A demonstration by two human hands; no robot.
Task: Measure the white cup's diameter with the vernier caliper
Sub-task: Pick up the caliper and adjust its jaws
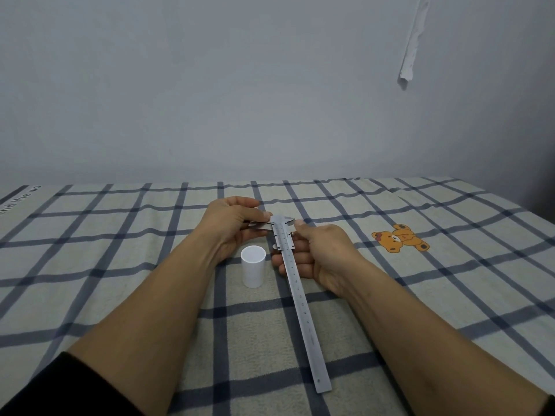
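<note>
The white cup (pixel 253 265) stands on the checked cloth between my two forearms, untouched. A steel vernier caliper (pixel 295 291) is held above the cloth, its long beam pointing toward me and its head farthest from me. My left hand (pixel 232 226) pinches the jaws at the head, just beyond and left of the cup. My right hand (pixel 318 256) grips the slider part of the beam, thumb on top, to the right of the cup. The jaws are mostly hidden by my left fingers.
The cream cloth with dark blue checks (pixel 150 295) covers the whole surface. An orange bear print (pixel 401 238) lies on it at the right. A plain wall rises behind, with a white strip (pixel 411 52) hanging at the upper right.
</note>
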